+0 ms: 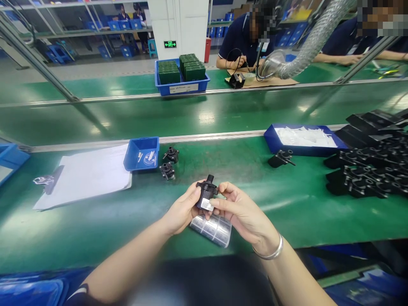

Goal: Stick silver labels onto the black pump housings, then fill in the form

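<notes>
A small black pump (206, 190) with an upright nozzle is held in front of me, above the near part of the bench. My left hand (185, 209) wraps round its body from the left. On its lower front sits a white label (207, 205). My right hand (237, 208) has its thumb on the label's right edge and its forefinger bent near the side port; whether it grips the label or the pump is hard to tell. Beneath both hands lies a sheet of silvery labels (213, 230), partly covered by them.
Two black pumps (171, 155) stand beside a small blue tray (142, 154), next to a clipboard with paper (86, 174). To the right are a lone pump (281, 158), a blue box of white pieces (306, 138) and many stacked pumps (372, 165). Across the bench, a co-worker (242, 42) works.
</notes>
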The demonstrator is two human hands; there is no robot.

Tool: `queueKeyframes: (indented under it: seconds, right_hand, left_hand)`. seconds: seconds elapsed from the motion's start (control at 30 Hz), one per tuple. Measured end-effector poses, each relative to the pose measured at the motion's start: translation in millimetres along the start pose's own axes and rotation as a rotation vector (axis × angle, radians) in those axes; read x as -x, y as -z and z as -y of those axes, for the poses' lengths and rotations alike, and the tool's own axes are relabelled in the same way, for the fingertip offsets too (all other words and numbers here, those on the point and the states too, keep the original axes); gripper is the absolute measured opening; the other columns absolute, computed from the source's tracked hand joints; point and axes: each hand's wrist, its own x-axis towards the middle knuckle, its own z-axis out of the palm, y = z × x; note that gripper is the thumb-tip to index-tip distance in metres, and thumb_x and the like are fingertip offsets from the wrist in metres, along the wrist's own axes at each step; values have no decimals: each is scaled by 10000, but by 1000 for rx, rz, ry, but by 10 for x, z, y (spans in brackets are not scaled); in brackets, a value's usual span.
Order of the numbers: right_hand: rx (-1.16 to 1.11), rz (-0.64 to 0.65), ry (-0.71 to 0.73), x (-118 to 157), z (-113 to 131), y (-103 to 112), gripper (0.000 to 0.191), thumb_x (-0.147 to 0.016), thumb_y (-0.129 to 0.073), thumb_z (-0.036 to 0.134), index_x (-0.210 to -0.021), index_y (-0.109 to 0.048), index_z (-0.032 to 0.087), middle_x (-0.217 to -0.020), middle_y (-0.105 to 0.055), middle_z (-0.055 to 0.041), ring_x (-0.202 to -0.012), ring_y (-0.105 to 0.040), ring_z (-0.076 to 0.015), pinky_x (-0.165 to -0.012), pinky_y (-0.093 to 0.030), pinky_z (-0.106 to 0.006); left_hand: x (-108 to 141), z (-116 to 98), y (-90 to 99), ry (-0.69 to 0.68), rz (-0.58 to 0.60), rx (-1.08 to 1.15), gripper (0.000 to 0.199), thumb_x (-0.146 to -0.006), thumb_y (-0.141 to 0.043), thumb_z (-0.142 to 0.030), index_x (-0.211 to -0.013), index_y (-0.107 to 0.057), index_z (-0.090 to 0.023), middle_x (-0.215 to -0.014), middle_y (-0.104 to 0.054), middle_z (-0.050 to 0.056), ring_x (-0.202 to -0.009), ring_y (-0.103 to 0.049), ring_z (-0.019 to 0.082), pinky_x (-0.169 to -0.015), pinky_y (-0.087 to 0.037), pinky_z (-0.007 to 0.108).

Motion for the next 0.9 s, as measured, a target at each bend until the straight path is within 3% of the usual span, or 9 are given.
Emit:
queueKeyframes:
  seconds: [0.9]
  right_hand:
    - [-10, -3, 7, -11, -30, 8, 392, -696, -814, 172, -844, -456, 229, -642, -599, 66, -568, -611, -127, -615, -487, -285]
  left_hand:
    - [16, -11, -15, 2, 17, -35, 360, -967, -464, -379, -1293, -467, -227, -945, -574, 31, -746, -592, 145, -658, -505, 293]
